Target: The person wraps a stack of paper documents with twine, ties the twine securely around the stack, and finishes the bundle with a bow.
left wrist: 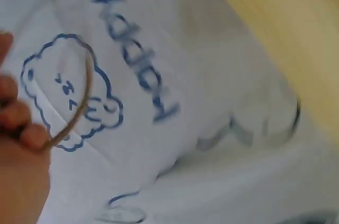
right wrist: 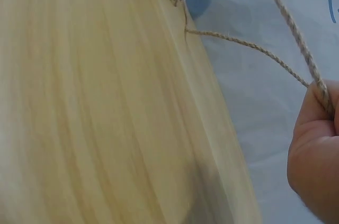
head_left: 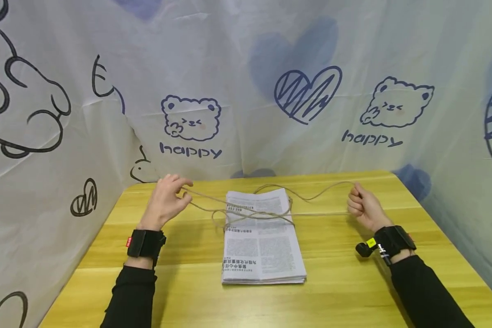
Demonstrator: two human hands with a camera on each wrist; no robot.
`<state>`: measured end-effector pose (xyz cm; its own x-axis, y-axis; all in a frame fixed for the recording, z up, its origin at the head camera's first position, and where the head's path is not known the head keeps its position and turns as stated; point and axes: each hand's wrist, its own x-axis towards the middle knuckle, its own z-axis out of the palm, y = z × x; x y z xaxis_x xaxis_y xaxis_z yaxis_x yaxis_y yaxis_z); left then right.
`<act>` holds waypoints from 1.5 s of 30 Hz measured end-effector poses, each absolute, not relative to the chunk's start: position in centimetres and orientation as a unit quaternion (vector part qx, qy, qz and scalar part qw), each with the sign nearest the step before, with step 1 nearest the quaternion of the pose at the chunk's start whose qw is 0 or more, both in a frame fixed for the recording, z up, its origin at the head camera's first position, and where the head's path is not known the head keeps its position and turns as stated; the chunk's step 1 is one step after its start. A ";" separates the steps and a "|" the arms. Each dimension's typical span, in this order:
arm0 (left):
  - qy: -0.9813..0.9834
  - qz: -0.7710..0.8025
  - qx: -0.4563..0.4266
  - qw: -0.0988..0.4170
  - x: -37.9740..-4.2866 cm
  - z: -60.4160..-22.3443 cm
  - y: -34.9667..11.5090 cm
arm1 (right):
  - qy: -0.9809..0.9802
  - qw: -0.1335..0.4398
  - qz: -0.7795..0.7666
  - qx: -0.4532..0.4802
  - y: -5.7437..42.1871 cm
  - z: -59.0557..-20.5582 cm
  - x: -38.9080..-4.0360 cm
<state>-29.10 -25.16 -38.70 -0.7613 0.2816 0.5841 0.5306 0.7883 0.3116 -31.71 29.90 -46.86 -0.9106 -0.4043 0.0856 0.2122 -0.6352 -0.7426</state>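
Observation:
A folded stack of newspapers (head_left: 262, 257) lies on the table with jute twine (head_left: 266, 214) crossing over its upper half. Off the stack's left side, my left hand (head_left: 166, 202) is raised and holds twine; two strands run from its thumb and fingers to the stack. The left wrist view shows the fingers (left wrist: 16, 115) curled, with a strand of twine (left wrist: 88, 83) arching out from them. My right hand (head_left: 365, 207), to the right of the stack, grips twine in curled fingers. One strand runs nearly straight to the stack, while another sags in a wave behind it.
The yellow wood-grain table (head_left: 188, 296) ends at a white printed cloth (head_left: 246, 82) that hangs behind it and along both sides. A small loop of twine sticks out past the stack's left edge. Black bands (head_left: 146, 243) circle both wrists.

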 end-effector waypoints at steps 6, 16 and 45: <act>-0.917 -0.077 -0.146 0.362 -30.1 -38.7 -27.8 | 0.381 0.176 -0.899 -0.129 30.7 -46.6 -31.3; -0.979 -0.199 -0.042 -0.017 -29.7 -43.4 -29.5 | 0.422 0.175 -0.883 -0.104 30.1 -47.0 -31.2; -0.950 -0.160 -0.258 0.068 -30.2 -46.2 -18.2 | 0.382 0.198 -0.898 -0.096 29.9 -47.8 -31.5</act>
